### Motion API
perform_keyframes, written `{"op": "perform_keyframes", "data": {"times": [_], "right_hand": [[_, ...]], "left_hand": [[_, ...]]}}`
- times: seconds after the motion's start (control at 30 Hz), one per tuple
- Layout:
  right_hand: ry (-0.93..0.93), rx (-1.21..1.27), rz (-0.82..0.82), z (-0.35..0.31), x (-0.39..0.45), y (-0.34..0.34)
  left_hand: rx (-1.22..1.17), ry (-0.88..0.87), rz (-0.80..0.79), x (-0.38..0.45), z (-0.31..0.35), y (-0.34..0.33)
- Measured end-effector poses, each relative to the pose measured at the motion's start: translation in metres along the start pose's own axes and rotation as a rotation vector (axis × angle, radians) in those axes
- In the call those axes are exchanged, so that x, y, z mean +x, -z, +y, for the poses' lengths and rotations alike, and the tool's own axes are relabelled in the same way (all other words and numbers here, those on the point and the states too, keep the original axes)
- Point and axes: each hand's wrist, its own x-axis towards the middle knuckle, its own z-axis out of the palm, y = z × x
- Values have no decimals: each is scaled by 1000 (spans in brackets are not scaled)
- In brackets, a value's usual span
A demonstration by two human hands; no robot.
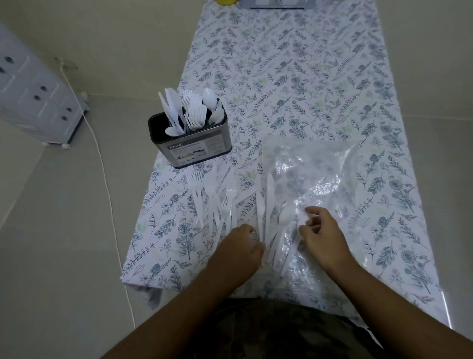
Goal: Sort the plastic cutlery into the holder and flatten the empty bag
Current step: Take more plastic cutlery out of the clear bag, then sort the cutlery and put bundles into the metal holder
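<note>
A dark rectangular holder [197, 148] stands on the table's left side with white knives, forks and spoons upright in it. Several loose white forks and spoons [215, 205] lie in a pile in front of it. A clear plastic bag [314, 174] lies crumpled to the right, with white knives and a spoon [271, 212] at its near left edge. My left hand [240, 248] rests curled on the handles of those pieces. My right hand [320, 233] pinches a small white piece at the bag's near edge; what it is I cannot make out.
The table [307, 77] is covered with a floral cloth. A yellow object [226, 2] and a grey box [276, 3] sit at the far end. On the floor to the left are a white drawer unit [38, 97] and a white cable [102, 159].
</note>
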Motion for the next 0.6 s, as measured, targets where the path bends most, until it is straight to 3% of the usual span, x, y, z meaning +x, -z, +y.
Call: {"op": "perform_keyframes", "data": {"times": [0.13, 0.27, 0.4, 0.6], "right_hand": [[221, -334, -12, -6, -7, -11], [324, -448, -86, -19, -9, -25], [313, -543, -184, -12, -4, -24], [312, -503, -177, -3, -2, -16]], "left_hand": [[13, -5, 46, 3, 0, -2], [-6, 70, 93, 21, 12, -2], [40, 127, 78, 47, 19, 1], [-28, 183, 72, 49, 15, 6]]}}
